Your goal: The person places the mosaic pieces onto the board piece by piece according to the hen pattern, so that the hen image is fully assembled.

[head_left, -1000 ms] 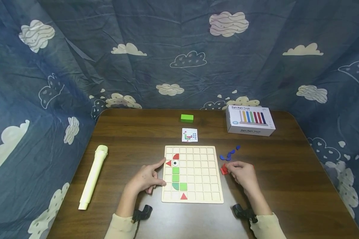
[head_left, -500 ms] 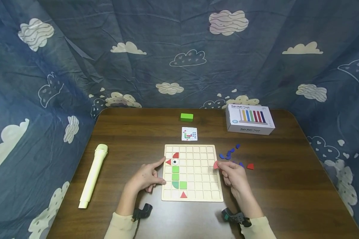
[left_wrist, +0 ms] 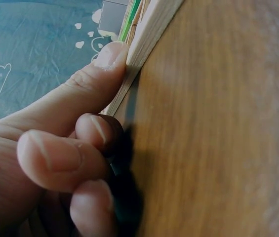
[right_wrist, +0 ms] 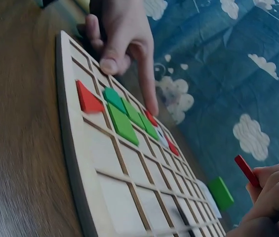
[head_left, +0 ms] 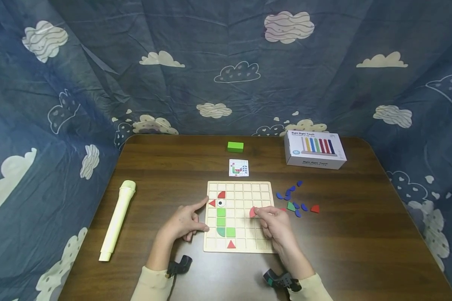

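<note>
A pale wooden grid board (head_left: 261, 188) (right_wrist: 129, 207) lies mid-table with red, green and white tiles in its left columns. My left hand (head_left: 186, 223) rests against the board's left edge, thumb (left_wrist: 99, 74) pressed to its side and forefinger stretched along it. My right hand (head_left: 273, 223) hovers over the board's right half and pinches a flat red tile (head_left: 252, 212) (right_wrist: 246, 170) between its fingertips. Loose blue, green and red tiles (head_left: 291, 200) lie on the table right of the board.
A small pattern card (head_left: 238, 168) and a green block (head_left: 235, 146) (right_wrist: 220, 192) sit beyond the board. A white abacus box (head_left: 314, 149) stands at the back right. A cream tube (head_left: 116, 221) lies at the left. Blue cloud-print cloth surrounds the brown table (head_left: 361, 234).
My right hand picked a red tile from the pile at the right and carried it leftward over the board. The left hand stayed put.
</note>
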Action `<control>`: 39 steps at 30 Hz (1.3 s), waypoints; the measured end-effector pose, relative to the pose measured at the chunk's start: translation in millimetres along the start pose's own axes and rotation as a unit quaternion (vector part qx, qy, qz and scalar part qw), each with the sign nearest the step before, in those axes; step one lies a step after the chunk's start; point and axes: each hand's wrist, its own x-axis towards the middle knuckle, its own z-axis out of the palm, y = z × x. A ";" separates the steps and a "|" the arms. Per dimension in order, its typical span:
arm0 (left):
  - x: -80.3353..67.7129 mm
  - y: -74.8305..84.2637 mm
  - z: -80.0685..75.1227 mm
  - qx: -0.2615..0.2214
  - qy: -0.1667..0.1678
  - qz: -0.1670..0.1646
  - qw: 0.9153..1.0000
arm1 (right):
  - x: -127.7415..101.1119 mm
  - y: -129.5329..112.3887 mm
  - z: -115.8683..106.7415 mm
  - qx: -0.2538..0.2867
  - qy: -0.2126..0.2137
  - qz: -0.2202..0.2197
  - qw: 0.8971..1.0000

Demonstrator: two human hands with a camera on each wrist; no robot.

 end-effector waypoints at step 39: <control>-2.2 0.1 -1.1 0.003 -0.005 0.011 1.000 | 19.8 12.1 50.1 -0.420 -0.045 -0.139 0.896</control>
